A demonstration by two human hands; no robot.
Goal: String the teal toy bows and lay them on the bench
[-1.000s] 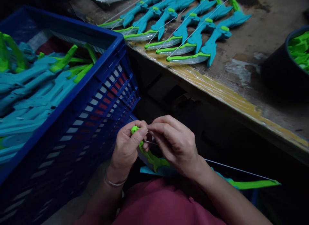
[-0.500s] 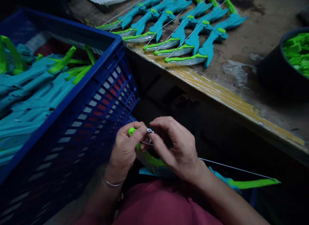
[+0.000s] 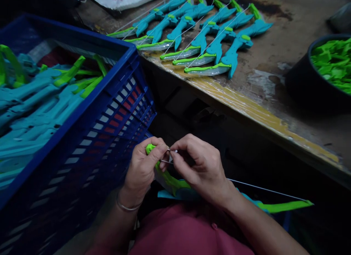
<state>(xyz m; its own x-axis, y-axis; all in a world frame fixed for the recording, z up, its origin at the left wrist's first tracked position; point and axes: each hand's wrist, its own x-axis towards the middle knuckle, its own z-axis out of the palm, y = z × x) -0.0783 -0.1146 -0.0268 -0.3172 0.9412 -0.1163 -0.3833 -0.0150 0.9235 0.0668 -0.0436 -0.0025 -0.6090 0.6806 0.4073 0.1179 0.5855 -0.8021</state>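
Across my lap lies a teal and green toy bow (image 3: 172, 183). My left hand (image 3: 142, 169) grips its green limb tip, thumb on top. The white bowstring (image 3: 263, 189) runs from the far green tip at the right back to my hands. My right hand (image 3: 201, 169) pinches the string's end right at the near tip, finger and thumb closed on it. Both hands touch each other just above my red shirt.
A blue plastic crate (image 3: 90, 112) full of teal and green bow parts stands at my left. On the worn workbench (image 3: 276, 83) ahead lie several strung bows (image 3: 208, 39) in a row. A dark tub (image 3: 309, 87) of green pieces sits at the right.
My right finger and thumb have shifted a little at the bow tip, working the string's end. The view has drifted slightly, so the bench and crate sit lower and further left.
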